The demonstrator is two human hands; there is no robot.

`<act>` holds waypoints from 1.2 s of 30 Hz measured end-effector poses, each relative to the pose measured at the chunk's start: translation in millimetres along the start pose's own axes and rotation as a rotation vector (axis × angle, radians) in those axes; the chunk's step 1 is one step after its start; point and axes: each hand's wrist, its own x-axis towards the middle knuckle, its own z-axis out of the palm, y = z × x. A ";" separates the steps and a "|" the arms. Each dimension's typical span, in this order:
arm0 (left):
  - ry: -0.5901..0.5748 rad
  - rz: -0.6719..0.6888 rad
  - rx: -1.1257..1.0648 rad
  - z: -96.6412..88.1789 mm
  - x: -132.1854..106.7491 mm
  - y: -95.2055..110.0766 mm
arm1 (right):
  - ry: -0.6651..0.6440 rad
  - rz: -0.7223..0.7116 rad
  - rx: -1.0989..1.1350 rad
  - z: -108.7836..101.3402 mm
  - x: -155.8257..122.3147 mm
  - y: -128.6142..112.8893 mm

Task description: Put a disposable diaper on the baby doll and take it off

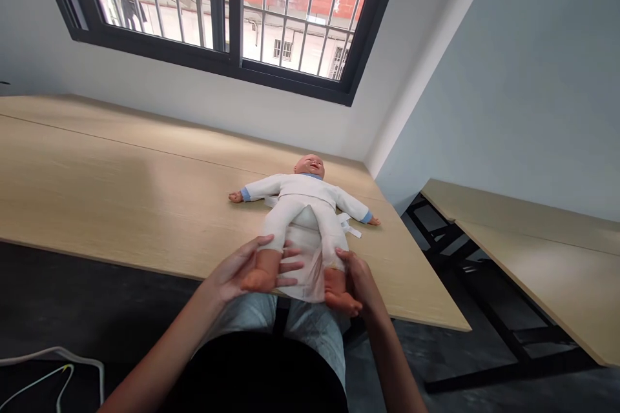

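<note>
A baby doll [310, 188] in a white top with blue cuffs and white leggings lies on its back on a wooden table, head away from me. Its arms are spread and its bare feet reach the near edge. My left hand [249, 268] is around the lower leg on the left, thumb on top and fingers stretched out underneath. My right hand [359, 274] grips the other lower leg at the legging's hem, its fingers partly hidden. Between the legs lies a thin white diaper [305, 264], with white tabs [351, 224] showing beside the hip.
The wooden table [121, 187] ends just in front of my lap. Behind it are a white wall and a barred window [232, 64]. A second table [533, 258] with black metal legs stands to the right across a gap. White cables [62, 358] lie at lower left.
</note>
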 end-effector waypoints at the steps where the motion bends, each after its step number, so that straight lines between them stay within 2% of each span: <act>1: 0.048 0.036 0.052 -4.4 -4.6 7.8 | -0.010 0.014 0.007 -5.0 0.9 -0.6; 5: 0.212 0.165 0.341 -17.8 -18.1 35.6 | -0.109 0.120 0.061 -21.5 3.3 -4.9; 8: 0.289 0.228 0.452 -21.6 -19.7 46.3 | -0.142 0.152 0.010 -31.0 7.2 -8.2; 13: 0.340 0.291 0.440 -29.9 -13.0 43.9 | -0.148 0.063 -0.280 -47.8 16.9 -10.6; 15: 0.340 0.291 0.427 -36.0 -9.2 39.6 | -0.032 -0.060 -0.503 -48.3 13.8 -13.5; 18: 0.304 0.238 0.396 -42.1 -2.8 33.5 | 0.271 -0.414 -0.847 -31.1 -6.6 -19.9; 19: 0.299 0.213 0.377 -42.4 -0.6 31.9 | 0.314 -0.547 -0.928 -20.5 -16.8 -21.0; 20: 0.298 0.185 0.349 -41.7 1.5 30.4 | 0.278 -0.656 -0.985 -8.2 -27.6 -20.9; 22: 0.310 0.133 0.277 -38.4 5.0 28.1 | 0.076 -0.789 -1.078 17.5 -47.0 -16.2; 23: 0.315 0.116 0.240 -36.4 6.2 27.1 | 0.022 -0.813 -1.122 29.1 -54.0 -11.6; 25: 0.313 0.116 0.171 -33.3 7.9 25.6 | 0.009 -0.839 -1.177 46.1 -60.6 -0.3; 29: 0.272 0.183 0.081 -33.7 10.4 24.5 | 0.020 -0.922 -1.087 54.9 -53.6 12.4; 33: 0.201 0.236 0.072 -38.4 16.5 23.0 | 0.011 -1.015 -1.048 57.7 -41.6 -4.5; 36: 0.140 0.390 0.145 -41.3 21.5 19.0 | -0.023 -1.100 -1.125 66.3 -28.8 -28.8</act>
